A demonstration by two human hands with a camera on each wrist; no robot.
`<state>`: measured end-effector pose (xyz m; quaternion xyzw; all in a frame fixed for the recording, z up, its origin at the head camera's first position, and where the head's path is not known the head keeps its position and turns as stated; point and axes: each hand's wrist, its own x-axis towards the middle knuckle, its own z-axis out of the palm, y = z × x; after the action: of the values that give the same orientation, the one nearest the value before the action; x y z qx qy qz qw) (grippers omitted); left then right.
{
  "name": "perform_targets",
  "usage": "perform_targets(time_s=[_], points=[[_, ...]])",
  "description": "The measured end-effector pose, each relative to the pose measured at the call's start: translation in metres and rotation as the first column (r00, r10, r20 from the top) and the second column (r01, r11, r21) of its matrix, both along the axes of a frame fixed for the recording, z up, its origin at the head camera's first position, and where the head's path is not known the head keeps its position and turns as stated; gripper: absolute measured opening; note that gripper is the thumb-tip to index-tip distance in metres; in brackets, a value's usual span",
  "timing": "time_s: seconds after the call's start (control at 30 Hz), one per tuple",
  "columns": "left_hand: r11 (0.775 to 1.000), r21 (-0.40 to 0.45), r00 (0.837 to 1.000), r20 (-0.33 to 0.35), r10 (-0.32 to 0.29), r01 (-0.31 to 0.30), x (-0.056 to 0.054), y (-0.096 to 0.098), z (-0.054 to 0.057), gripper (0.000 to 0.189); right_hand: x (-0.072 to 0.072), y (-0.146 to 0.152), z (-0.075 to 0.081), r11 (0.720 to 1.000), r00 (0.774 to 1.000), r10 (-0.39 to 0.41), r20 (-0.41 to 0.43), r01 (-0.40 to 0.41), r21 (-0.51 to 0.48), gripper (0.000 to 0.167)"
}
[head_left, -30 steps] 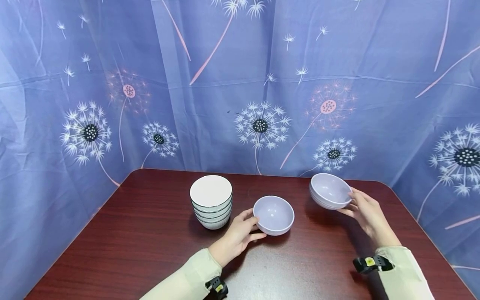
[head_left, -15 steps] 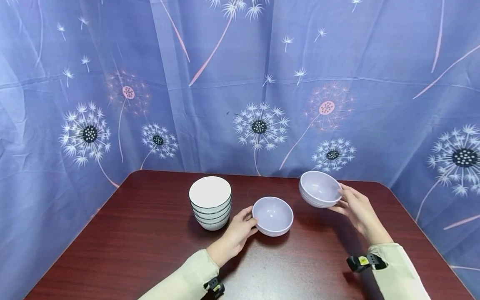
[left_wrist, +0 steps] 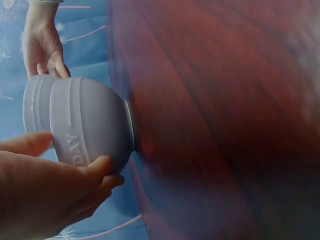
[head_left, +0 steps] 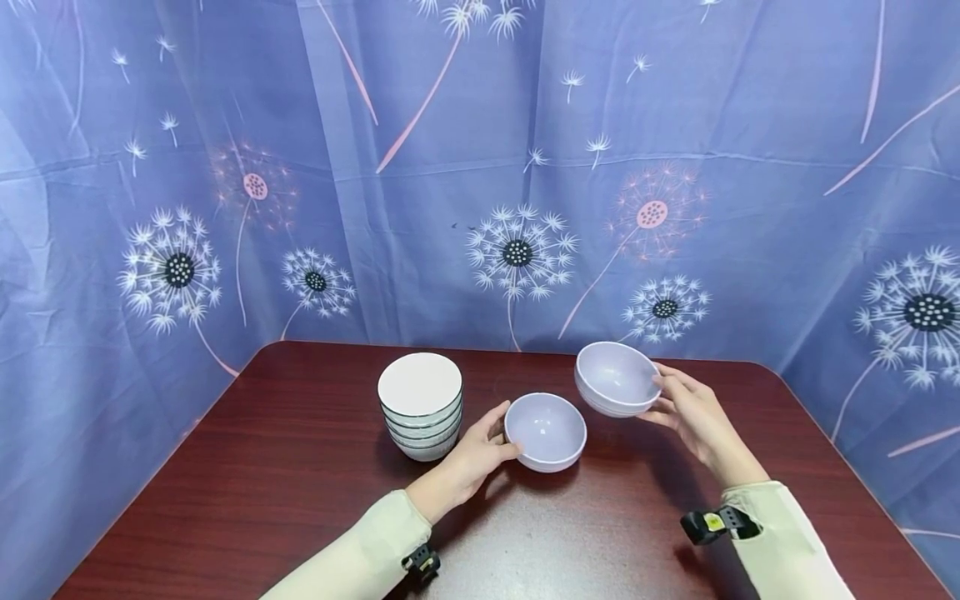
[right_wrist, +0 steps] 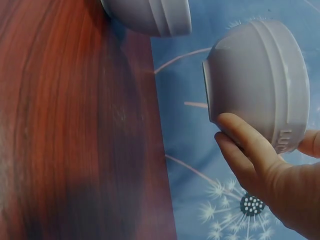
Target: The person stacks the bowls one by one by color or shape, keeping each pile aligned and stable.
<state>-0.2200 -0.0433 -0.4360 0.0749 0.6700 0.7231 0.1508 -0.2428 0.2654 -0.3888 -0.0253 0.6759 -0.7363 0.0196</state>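
My left hand (head_left: 471, 458) is at the left side of a lavender bowl (head_left: 546, 432) that stands upright on the table. Its thumb lies along the front of this bowl, outside the rim, with the other fingers spread round the side. Raised letters mark the bowl's wall in the left wrist view. My right hand (head_left: 693, 417) holds a second lavender bowl (head_left: 617, 379) above the table, tilted a little. In the right wrist view, fingers (right_wrist: 240, 145) support its underside near the foot, and the thumb is up by the rim.
Left of the lavender bowls stands a stack of several white bowls (head_left: 420, 408) with dark rims, close to my left hand. The dark red wooden table (head_left: 285, 467) ends at a blue dandelion-print curtain (head_left: 420, 250) behind and at both sides.
My right hand has carried its bowl leftward, closer to the standing bowl. The left thumb has come off the inside of the rim to the outside; that bowl stays put.
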Motion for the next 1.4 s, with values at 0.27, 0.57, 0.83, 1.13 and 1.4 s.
perform_targets(time_s=[0.27,0.57,0.83,1.13,1.4], points=[[0.998,-0.034,0.999,-0.004,-0.048,0.048,-0.001,-0.003,0.004,0.084,0.003,-0.014,0.001,1.000,1.000,0.026,-0.007,-0.026,0.000,0.056],[0.998,-0.049,0.999,-0.006,-0.044,0.044,0.000,-0.004,0.007,0.084,0.005,-0.031,0.001,0.997,0.997,0.080,-0.008,-0.080,-0.010,0.056],[0.997,-0.061,0.999,-0.007,-0.040,0.039,-0.003,-0.004,0.005,0.084,0.007,-0.042,0.001,0.991,0.991,0.133,-0.012,-0.133,-0.026,0.058],[0.997,-0.071,0.999,0.013,-0.037,0.038,-0.004,-0.004,0.004,0.084,0.008,-0.049,0.001,0.988,0.988,0.155,-0.007,-0.155,-0.012,0.058],[0.996,-0.079,0.999,0.018,-0.028,0.029,-0.003,-0.003,0.004,0.084,0.009,-0.055,0.003,0.986,0.986,0.166,-0.016,-0.166,-0.005,0.056]])
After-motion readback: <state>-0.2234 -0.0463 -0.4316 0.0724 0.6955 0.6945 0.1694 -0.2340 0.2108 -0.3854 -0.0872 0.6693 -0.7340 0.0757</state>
